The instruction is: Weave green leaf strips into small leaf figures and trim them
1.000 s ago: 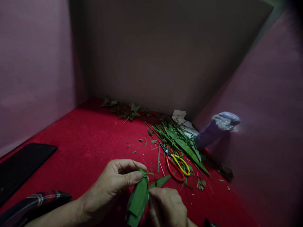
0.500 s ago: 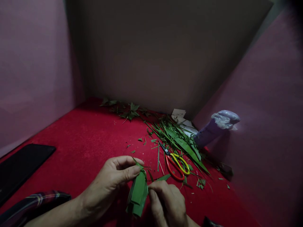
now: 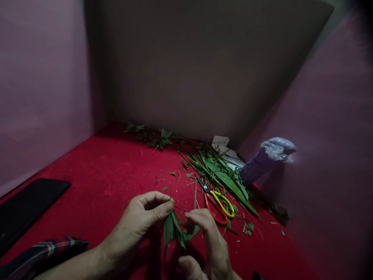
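My left hand (image 3: pixel 140 223) pinches the top of a folded green leaf piece (image 3: pixel 172 231) between thumb and fingers, just above the red table surface (image 3: pixel 96 182). My right hand (image 3: pixel 208 243) is beside it on the right, fingers spread and curved, with a fingertip touching the leaf's right strip. The leaf's strips hang down and fan apart below the pinch. Red and yellow scissors (image 3: pixel 217 202) lie on the cloth just beyond my right hand.
A heap of long green leaves (image 3: pixel 221 173) lies at the back right, next to a purple bottle with a plastic-wrapped top (image 3: pixel 266 157) and white paper (image 3: pixel 221 142). Leaf scraps (image 3: pixel 154 136) sit at the back. A black flat object (image 3: pixel 26 204) lies left.
My right hand has let go of the leaf and opened, fingers lifted. The leaf bundle, earlier held flat and folded, now hangs from my left pinch with its strips splayed.
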Demonstrator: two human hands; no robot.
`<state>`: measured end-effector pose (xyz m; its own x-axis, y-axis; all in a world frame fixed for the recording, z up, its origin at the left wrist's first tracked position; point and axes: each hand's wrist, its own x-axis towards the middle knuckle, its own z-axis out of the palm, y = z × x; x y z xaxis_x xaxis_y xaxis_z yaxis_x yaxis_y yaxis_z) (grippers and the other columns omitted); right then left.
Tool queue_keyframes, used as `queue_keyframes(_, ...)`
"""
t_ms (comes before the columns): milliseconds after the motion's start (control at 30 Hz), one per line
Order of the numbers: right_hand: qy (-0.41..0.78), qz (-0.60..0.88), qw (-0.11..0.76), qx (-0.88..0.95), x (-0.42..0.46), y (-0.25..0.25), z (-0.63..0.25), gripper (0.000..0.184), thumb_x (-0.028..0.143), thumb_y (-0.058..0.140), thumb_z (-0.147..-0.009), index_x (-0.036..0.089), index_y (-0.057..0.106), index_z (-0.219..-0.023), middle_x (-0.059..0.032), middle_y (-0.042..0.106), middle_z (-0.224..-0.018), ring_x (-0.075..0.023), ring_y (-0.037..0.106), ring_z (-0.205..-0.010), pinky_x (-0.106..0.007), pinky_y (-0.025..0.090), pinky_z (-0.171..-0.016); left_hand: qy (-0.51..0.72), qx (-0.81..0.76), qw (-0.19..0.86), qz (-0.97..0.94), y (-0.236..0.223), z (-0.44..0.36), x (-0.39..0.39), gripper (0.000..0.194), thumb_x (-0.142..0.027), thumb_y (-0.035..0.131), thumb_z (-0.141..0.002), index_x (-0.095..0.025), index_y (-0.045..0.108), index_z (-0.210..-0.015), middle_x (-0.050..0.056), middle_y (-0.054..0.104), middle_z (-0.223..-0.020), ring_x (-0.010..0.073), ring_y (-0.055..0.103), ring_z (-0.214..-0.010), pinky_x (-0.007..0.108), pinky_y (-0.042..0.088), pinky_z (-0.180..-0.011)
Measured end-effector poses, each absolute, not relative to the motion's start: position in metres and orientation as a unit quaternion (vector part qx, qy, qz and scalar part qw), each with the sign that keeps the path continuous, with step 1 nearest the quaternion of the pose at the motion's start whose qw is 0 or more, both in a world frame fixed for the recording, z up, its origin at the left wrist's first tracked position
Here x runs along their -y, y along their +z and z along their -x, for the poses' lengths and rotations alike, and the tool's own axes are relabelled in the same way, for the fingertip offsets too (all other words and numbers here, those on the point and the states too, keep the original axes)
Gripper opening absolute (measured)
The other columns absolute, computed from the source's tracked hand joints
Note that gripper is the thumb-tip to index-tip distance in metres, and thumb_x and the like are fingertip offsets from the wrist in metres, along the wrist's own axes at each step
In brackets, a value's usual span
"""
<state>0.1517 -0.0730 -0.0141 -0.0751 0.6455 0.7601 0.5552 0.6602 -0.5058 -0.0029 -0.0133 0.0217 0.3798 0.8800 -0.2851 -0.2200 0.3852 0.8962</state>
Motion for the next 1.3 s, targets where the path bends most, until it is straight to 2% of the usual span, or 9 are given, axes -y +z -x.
queue_keyframes(167,0.054,0.378,0.530,0.757,0.072,-0.011,-0.152,0.032,0.023,0.044,-0.087,0.014,0.044,-0.117,-0.0084,0.058,-0.086,-0.0175,0.057,-0.073,-0.030,0.051,-0.062,0.370,-0.423,0.711,-0.423,0.019,0.001,0.013,0.027,-0.033,0.078,-0.060,-0.015,0.064,-0.074,0.000,0.064,-0.061,0.0131,0.057,-0.055,0.023,0.040,-0.052)
queue_keyframes(267,0.031,0.384,0.541,0.748,0.073,-0.015,-0.151,0.036,0.030,0.047,-0.086,0.013,0.045,-0.118,-0.0091,0.059,-0.086,-0.0189,0.058,-0.073,-0.031,0.051,-0.060,0.396,-0.428,0.696,-0.419,0.018,0.000,0.013,0.026,-0.032,0.080,-0.058,-0.015,0.065,-0.071,-0.002,0.063,-0.059,0.0112,0.055,-0.053,0.022,0.040,-0.053)
queue_keyframes(333,0.024,0.403,0.553,0.729,0.073,-0.018,-0.149,0.034,0.030,0.048,-0.084,0.014,0.048,-0.115,-0.0075,0.059,-0.082,-0.0180,0.058,-0.069,-0.029,0.049,-0.058,0.401,-0.421,0.701,-0.413,0.018,-0.001,0.013,0.026,-0.031,0.080,-0.056,-0.016,0.066,-0.071,-0.002,0.063,-0.059,0.0111,0.055,-0.053,0.022,0.041,-0.053)
queue_keyframes(467,0.064,0.453,0.553,0.696,0.076,-0.020,-0.145,0.017,0.016,0.043,-0.083,0.019,0.056,-0.093,-0.0009,0.057,-0.065,-0.0131,0.054,-0.054,-0.023,0.042,-0.049,0.388,-0.389,0.729,-0.408,0.016,0.000,0.013,0.029,-0.027,0.083,-0.051,-0.016,0.067,-0.073,-0.001,0.064,-0.060,0.0117,0.056,-0.053,0.023,0.044,-0.054)
queue_keyframes(600,0.096,0.504,0.556,0.654,0.077,-0.019,-0.144,0.014,0.021,0.046,-0.085,0.019,0.058,-0.078,0.0006,0.055,-0.058,-0.0121,0.055,-0.051,-0.021,0.036,-0.042,0.392,-0.365,0.738,-0.411,0.017,0.002,0.015,0.031,-0.021,0.083,-0.051,-0.017,0.070,-0.079,0.001,0.068,-0.072,0.0147,0.060,-0.068,0.023,0.047,-0.062)
queue_keyframes(767,0.111,0.515,0.581,0.620,0.078,-0.022,-0.143,0.021,0.030,0.045,-0.086,0.019,0.059,-0.074,0.0007,0.054,-0.055,-0.0120,0.054,-0.047,-0.020,0.035,-0.039,0.394,-0.363,0.739,-0.409,0.017,0.002,0.017,0.025,-0.021,0.081,-0.055,-0.017,0.070,-0.077,0.001,0.068,-0.071,0.0123,0.058,-0.065,0.020,0.046,-0.059)
queue_keyframes(933,0.133,0.523,0.578,0.612,0.078,-0.028,-0.144,0.021,0.030,0.046,-0.085,0.019,0.057,-0.071,0.0010,0.053,-0.054,-0.0110,0.051,-0.043,-0.020,0.035,-0.038,0.390,-0.350,0.742,-0.418,0.014,0.002,0.016,0.024,-0.021,0.081,-0.056,-0.017,0.070,-0.077,0.001,0.067,-0.069,0.0120,0.058,-0.063,0.020,0.045,-0.057)
queue_keyframes(1133,0.054,0.489,0.551,0.674,0.076,-0.024,-0.148,0.015,0.023,0.044,-0.085,0.020,0.058,-0.078,0.0016,0.053,-0.055,-0.0116,0.049,-0.046,-0.022,0.036,-0.044,0.401,-0.375,0.713,-0.436,0.020,0.001,0.017,0.024,-0.027,0.079,-0.059,-0.016,0.069,-0.078,0.000,0.065,-0.066,0.0105,0.055,-0.058,0.021,0.044,-0.056)
queue_keyframes(1300,0.017,0.480,0.511,0.713,0.077,-0.021,-0.151,0.011,0.018,0.046,-0.084,0.021,0.056,-0.083,0.0018,0.054,-0.058,-0.0122,0.051,-0.050,-0.023,0.036,-0.047,0.373,-0.396,0.692,-0.474,0.017,0.000,0.015,0.030,-0.035,0.076,-0.063,-0.015,0.068,-0.084,-0.003,0.057,-0.055,0.0086,0.049,-0.051,0.019,0.037,-0.050)
